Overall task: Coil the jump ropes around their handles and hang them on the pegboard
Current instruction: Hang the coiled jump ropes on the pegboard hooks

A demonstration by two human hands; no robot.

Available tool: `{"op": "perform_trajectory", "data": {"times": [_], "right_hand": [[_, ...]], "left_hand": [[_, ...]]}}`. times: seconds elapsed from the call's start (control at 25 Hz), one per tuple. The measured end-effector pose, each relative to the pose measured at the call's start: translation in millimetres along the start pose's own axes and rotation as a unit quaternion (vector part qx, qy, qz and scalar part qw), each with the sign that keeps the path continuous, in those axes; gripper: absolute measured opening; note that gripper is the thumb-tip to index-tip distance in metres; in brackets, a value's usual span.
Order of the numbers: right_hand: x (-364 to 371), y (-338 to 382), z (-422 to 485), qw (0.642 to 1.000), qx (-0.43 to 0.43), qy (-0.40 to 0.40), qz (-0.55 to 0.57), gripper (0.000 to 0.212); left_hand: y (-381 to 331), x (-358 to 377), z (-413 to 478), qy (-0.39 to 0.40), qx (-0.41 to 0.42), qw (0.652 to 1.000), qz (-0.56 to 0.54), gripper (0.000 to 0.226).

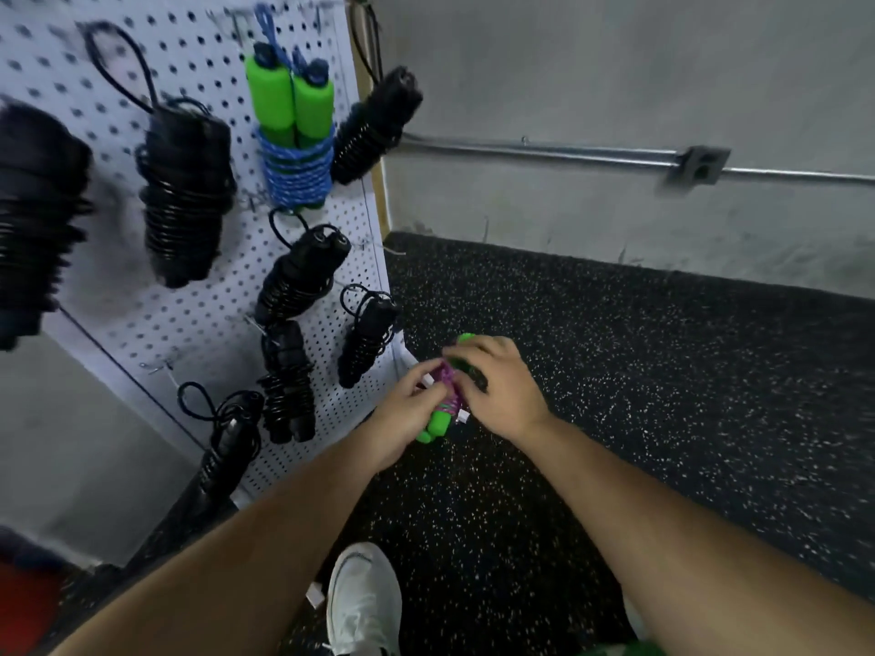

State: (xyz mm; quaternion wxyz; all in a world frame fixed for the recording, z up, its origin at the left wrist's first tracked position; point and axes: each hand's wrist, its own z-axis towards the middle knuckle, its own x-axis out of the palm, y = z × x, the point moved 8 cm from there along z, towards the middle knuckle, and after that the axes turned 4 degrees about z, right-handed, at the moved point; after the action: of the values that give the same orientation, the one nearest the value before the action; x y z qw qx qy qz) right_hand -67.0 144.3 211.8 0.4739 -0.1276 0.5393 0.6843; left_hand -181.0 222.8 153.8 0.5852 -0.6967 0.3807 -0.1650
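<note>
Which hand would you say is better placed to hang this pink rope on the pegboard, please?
Probably the left hand: it grips the pink rope on the side nearest the pegboard; the right hand would reach across.

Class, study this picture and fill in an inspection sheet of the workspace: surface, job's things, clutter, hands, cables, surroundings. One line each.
Surface: dark speckled floor; white pegboard stands at the left.
Job's things: pink-corded rope with green handles, held in front of the pegboard; green-handled blue rope and several black ropes hang coiled on it.
Clutter: small white piece on the floor beside a white shoe.
Hands: left hand and right hand both grip the pink-corded rope.
Cables: metal conduit runs along the wall to a wall box.
Surroundings: grey wall.
</note>
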Motion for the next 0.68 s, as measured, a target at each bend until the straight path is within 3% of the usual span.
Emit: {"op": "perform_trajectory", "data": {"times": [0.2, 0.36, 0.68], "right_hand": [[-19, 22, 29, 0.999, 0.018, -0.008, 0.037, 0.010], [-24, 27, 51, 0.986, 0.079, 0.002, 0.145, 0.006], [-33, 24, 102, 0.975, 0.110, 0.028, 0.189, 0.008]], "left_hand": [[-44, -17, -18, -0.016, 0.048, 0.998, 0.039, 0.018], [-68, -31, -21, -0.096, 0.103, 0.988, 0.056, 0.007], [-107, -55, 9, -0.224, 0.124, 0.963, -0.083, 0.006]]}}
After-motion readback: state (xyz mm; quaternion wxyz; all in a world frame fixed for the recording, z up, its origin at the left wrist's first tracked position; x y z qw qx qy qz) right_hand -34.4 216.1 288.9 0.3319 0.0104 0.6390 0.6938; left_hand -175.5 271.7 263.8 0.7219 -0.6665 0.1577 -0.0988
